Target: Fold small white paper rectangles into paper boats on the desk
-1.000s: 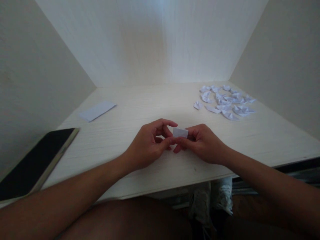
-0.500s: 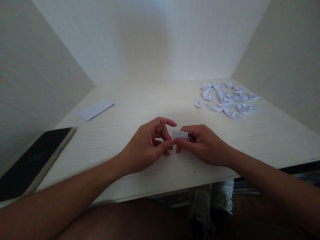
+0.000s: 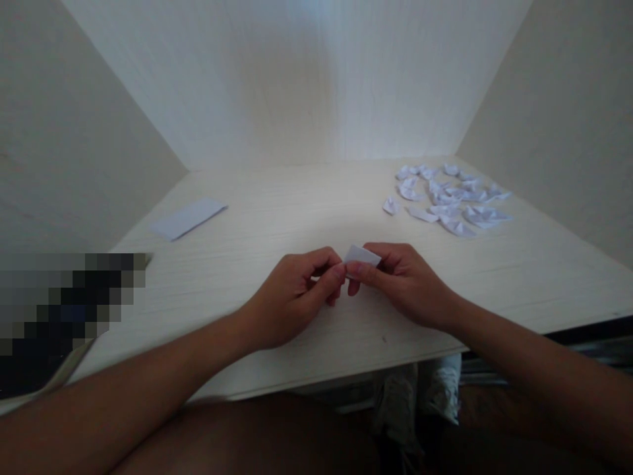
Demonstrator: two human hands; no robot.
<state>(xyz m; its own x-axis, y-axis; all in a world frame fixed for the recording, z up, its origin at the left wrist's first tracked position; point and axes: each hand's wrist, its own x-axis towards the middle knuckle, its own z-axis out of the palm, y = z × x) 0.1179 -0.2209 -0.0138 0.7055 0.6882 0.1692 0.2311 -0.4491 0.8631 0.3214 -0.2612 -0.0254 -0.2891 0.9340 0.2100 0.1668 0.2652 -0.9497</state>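
Observation:
A small folded piece of white paper (image 3: 362, 255) is pinched between both hands just above the pale wooden desk (image 3: 297, 218). My left hand (image 3: 291, 297) grips its left end with thumb and curled fingers. My right hand (image 3: 403, 280) holds its right end, fingers closed round it. The paper's top edge tilts up and shows a slanted corner. Both forearms reach in from the bottom of the view.
A pile of several small folded white paper pieces (image 3: 448, 198) lies at the back right. A flat white paper strip (image 3: 188, 218) lies at the back left. A dark flat device, partly blurred out (image 3: 64, 316), sits at the left edge. Walls enclose the desk on three sides.
My left index finger, stretched out before, has curled down onto the paper. The paper has turned from a flat rectangle to a tilted, angled shape. Both hands stay in the same spot.

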